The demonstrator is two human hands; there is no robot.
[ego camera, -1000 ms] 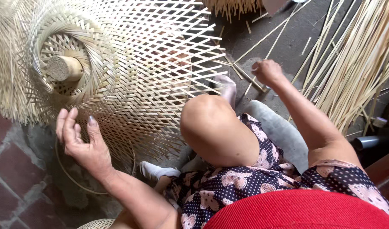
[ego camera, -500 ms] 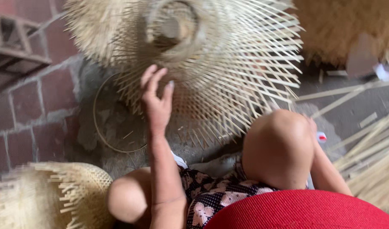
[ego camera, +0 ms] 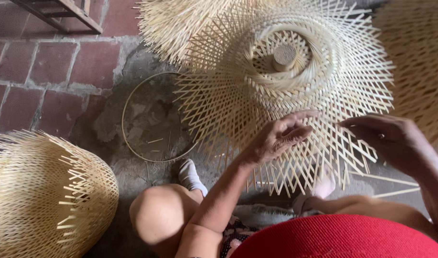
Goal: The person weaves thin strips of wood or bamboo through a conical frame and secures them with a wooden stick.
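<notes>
Your left hand (ego camera: 278,138) lies on the lower face of the woven bamboo frame (ego camera: 295,95), fingers loosely curled and spread, clamped on nothing that shows. Your right hand (ego camera: 388,138) rests on the same latticework just to the right, fingers bent down toward the strips; whether they pinch a strip I cannot tell. The two hands are near each other but apart.

The frame sits on the floor in front of your knees, a domed open weave of pale strips with loose ends fanning out all round its edge. At its centre a round wooden block (ego camera: 284,56) shows through the ring of tighter weave.

A thin bamboo hoop (ego camera: 128,138) lies flat on the concrete floor (ego camera: 142,172) to the left, its right side tucked under the frame's edge and hidden. Inside the hoop lie only a few short splinters.

A second woven frame (ego camera: 42,196) stands at lower left, cut off by the picture edge. More weaving at top and right is cut off too. Loose strips (ego camera: 386,186) lie on the floor at lower right. Your red hat brim (ego camera: 343,239) covers your lap.
</notes>
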